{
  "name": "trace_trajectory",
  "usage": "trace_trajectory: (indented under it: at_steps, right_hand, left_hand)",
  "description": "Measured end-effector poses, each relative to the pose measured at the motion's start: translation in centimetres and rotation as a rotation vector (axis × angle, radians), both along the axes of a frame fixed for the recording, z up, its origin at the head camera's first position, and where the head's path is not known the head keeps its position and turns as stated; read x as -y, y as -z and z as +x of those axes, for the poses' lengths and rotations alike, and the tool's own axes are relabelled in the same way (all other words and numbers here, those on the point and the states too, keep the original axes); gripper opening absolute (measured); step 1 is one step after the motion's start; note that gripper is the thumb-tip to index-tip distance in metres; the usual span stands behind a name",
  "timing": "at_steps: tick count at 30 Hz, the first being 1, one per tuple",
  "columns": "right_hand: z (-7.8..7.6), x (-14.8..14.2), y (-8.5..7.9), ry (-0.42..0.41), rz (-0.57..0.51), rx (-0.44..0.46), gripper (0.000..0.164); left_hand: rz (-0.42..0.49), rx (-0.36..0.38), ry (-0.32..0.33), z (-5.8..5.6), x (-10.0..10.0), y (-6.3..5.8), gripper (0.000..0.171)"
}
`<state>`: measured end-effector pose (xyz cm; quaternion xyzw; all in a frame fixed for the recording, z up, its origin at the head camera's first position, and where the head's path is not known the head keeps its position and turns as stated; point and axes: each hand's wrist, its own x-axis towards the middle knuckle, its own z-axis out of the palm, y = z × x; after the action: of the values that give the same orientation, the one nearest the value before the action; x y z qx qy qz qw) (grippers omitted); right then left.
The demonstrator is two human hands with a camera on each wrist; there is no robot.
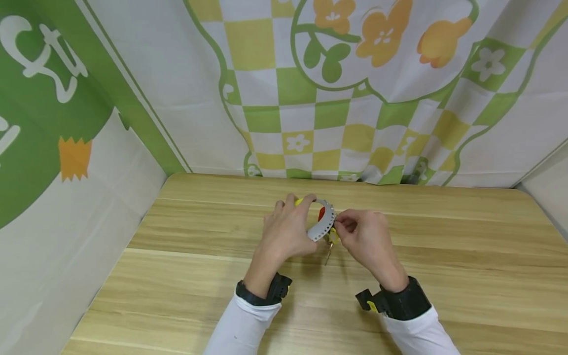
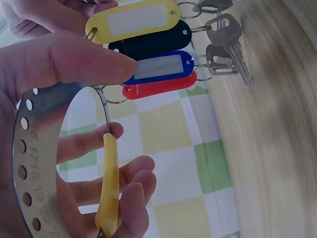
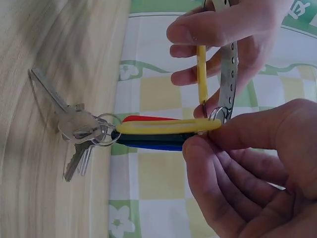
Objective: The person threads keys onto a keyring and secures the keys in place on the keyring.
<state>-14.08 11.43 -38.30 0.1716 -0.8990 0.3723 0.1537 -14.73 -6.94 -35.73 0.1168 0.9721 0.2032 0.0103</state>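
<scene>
My left hand (image 1: 286, 229) grips a grey metal key holder (image 1: 329, 221), a curved band with numbered holes and a yellow handle (image 2: 110, 183). Its thumb lies across the band in the left wrist view. From the band hang key tags on small rings: yellow (image 2: 171, 13), black (image 2: 158, 42), blue (image 2: 161, 68) and red (image 2: 163, 88). Silver keys (image 3: 79, 126) dangle from the tags' far ends. With thumb and index finger, my right hand (image 1: 368, 241) pinches the ring end of the yellow tag, right beside the band.
Both hands are above a light wooden table (image 1: 186, 281). Behind its far edge hangs a white curtain (image 1: 297, 118) with green and yellow checks and flowers. Another printed cloth (image 1: 128, 167) hangs at the left. Black wrist straps (image 1: 406, 298) sit over white sleeves (image 1: 248, 328).
</scene>
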Motion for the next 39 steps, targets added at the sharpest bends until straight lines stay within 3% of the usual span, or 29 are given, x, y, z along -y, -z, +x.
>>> trace_trajectory:
  at_steps: [2,8,12,16,21,31,33,39]
  right_hand:
    - [-0.05,-0.03,-0.05,-0.010,-0.019,0.050,0.004]
    - [-0.24,-0.10,-0.18,-0.054,-0.221,0.329,0.005]
    - [-0.26,-0.08,-0.28,-0.058,-0.308,0.407,0.007]
    - [-0.14,0.15,-0.28,-0.034,-0.325,0.396,0.006]
    - [-0.12,0.34,0.01,-0.010,-0.291,0.315,0.003]
    - [0.01,-0.04,0.10,-0.006,0.014,0.021,0.005]
    - [-0.08,-0.09,0.11,-0.012,-0.008,0.043,0.004]
    - [-0.17,-0.05,-0.18,-0.023,-0.241,0.321,0.006]
  left_hand:
    - [0.002,-0.005,-0.005,0.00,0.00,-0.01,0.096]
    - [-0.011,-0.009,-0.017,0.02,0.07,-0.05,0.096]
    - [-0.005,-0.008,-0.019,-0.01,0.09,0.00,0.097]
    - [0.005,-0.008,-0.022,-0.02,0.10,0.04,0.097]
    - [0.002,-0.012,-0.011,-0.03,0.05,0.09,0.096]
    - [-0.008,0.004,-0.002,-0.06,-0.15,0.17,0.097]
    - [-0.010,0.004,-0.011,-0.10,-0.08,0.09,0.097]
    - [-0.010,-0.012,-0.024,-0.19,0.31,0.07,0.098]
